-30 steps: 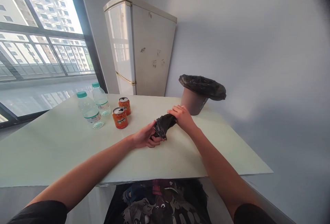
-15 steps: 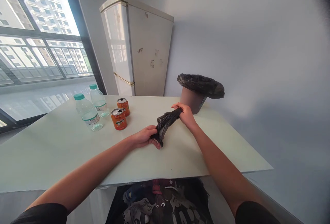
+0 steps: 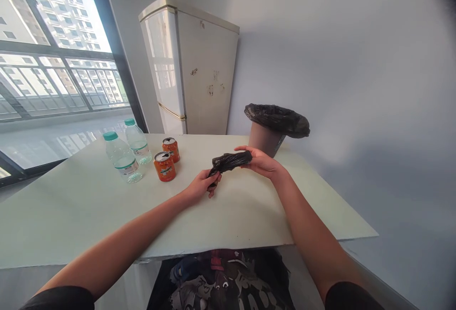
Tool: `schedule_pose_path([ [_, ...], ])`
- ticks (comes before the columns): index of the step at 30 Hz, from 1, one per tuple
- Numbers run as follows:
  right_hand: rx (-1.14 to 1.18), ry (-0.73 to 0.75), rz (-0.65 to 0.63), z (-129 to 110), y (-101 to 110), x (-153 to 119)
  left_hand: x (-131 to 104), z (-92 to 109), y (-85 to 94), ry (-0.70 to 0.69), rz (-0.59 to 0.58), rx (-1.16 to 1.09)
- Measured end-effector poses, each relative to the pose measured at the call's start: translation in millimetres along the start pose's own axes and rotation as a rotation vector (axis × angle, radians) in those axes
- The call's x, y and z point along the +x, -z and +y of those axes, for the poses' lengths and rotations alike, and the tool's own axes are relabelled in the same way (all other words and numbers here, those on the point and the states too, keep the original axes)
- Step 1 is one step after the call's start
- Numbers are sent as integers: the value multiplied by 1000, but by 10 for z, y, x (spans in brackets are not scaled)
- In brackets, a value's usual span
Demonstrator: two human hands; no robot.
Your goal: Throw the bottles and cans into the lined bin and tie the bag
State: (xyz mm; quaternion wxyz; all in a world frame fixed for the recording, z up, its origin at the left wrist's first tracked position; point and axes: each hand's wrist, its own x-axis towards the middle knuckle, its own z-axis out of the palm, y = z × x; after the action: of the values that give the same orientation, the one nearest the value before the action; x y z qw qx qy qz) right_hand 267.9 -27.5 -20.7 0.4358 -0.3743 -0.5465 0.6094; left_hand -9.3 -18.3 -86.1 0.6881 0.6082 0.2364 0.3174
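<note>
A bunched black plastic bag (image 3: 232, 161) stretches between my two hands above the pale table (image 3: 228, 219). My left hand (image 3: 204, 184) is closed round its lower left end. At its right end, my right hand (image 3: 261, 161) holds the bag between thumb and fingers, with the fingers fairly straight. Just behind my right hand stands a brownish bin (image 3: 265, 138), its rim covered by a black liner (image 3: 278, 119). Two orange cans, the nearer one (image 3: 165, 166) and the farther one (image 3: 171, 149), stand upright left of the bag, both with opened tops.
Two clear bottles with teal caps, one nearer (image 3: 123, 160) and one farther (image 3: 137, 143), stand left of the cans. A white fridge (image 3: 206, 72) is behind the table, with a window (image 3: 60, 77) at the left. The table's front edge runs close to my body.
The bag has gone from slanting and hanging loose to a narrower, flatter bundle. My left hand has risen slightly, and my right hand has turned, its fingers straighter along the bag.
</note>
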Motion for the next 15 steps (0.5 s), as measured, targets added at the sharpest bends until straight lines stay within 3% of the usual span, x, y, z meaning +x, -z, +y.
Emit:
schedule_pose_path([
  [5, -11, -13, -164, 57, 45, -7, 18, -10, 8, -68, 112, -76],
  [8, 26, -28, -226, 245, -171, 71, 14, -34, -9, -51, 36, -15],
  [10, 142, 49, -183, 359, -401, 127, -1, -56, -25, -5, -58, 65],
  [13, 375, 157, -9, 417, -715, 178, -28, -92, -38, 96, -200, 193],
  [15, 481, 182, 47, 395, -830, 190, -33, -112, -35, 117, -222, 282],
])
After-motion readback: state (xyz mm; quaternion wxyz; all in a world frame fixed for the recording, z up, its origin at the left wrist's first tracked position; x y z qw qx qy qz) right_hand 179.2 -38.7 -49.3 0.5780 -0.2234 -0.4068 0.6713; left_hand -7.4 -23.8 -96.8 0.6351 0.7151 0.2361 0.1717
